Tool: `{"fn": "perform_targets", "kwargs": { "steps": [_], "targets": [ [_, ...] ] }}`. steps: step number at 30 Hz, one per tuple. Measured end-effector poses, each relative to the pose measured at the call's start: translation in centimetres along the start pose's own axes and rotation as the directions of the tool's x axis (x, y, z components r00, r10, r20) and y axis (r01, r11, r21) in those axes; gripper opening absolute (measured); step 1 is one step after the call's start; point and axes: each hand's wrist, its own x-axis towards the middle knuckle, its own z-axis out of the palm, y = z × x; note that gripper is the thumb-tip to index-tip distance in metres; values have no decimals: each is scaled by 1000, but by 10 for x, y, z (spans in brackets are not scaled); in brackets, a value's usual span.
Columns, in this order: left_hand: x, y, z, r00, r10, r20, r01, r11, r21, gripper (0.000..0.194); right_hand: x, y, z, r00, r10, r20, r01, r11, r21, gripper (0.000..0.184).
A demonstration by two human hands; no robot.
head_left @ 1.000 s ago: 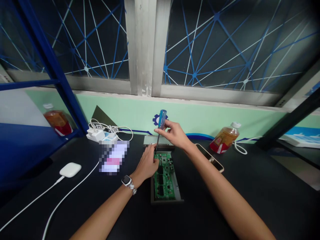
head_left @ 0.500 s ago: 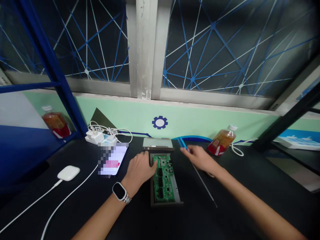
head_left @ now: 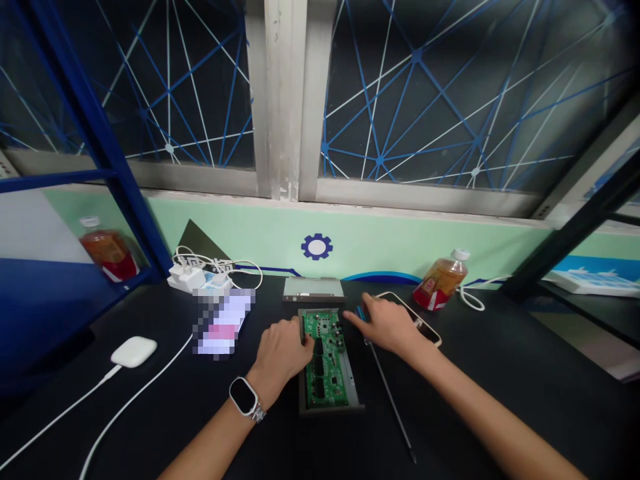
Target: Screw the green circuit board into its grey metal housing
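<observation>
Circuit board (head_left: 331,363): lies clasped by left hand (head_left: 281,350), near screwdriver (head_left: 390,393) under right hand (head_left: 389,325); cannot tell if gripped or released.

gap right of circuit board (head_left: 329,373), screwdriver (head_left: 388,393) beyond

Green circuit board (head_left: 327,367): populated with black components, face up and seated in a shallow grey metal housing (head_left: 352,380), which lies lengthwise on the black table (head_left: 430,413), its far left portion partly covered. Screwdriver (head_left: 389,393): blue handle, mostly hidden from view, and long, straight metal shaft; positioned to the right of the housing, apart from it, shaft slanting toward the near right.
</observation>
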Motion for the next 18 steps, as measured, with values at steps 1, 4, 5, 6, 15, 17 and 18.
{"fn": "perform_targets", "kwargs": {
  "steps": [1, 4, 5, 6, 15, 17, 18],
  "targets": [
    [0, 0, 0, 1000, -5, 3, 5, 1000, -1, 20, 13, -4, -1, 994, -98, -41, 101, 992, 76, 44],
    [0, 0, -2, 1000, -17, 12, 17, 1000, -6, 18, 58, -19, 6, 971, -237, 17, 222, 932, 285, 23],
    [1, -1, -3, 1000, -27, 14, 27, 1000, -5, 18, 71, -23, 12, 966, -255, 46, 229, 923, 308, 23],
    [2, -1, -4, 999, -41, 14, 41, 999, -3, 18, 83, -27, 18, 957, -277, 84, 234, 912, 336, 24],
    [10, -16, 0, 993, -78, -91, 66, 989, -136, 17, 99, -22, 25, 957, -285, -51, 275, 838, 472, 21],
    [13, -20, 3, 990, -77, -121, 44, 966, -253, 16, 88, -15, 10, 959, -243, -149, 284, 836, 470, 22],
    [15, -22, 4, 987, -89, -131, 42, 943, -330, 14, 82, -12, 2, 953, -218, -212, 295, 832, 470, 23]
  ]
}}
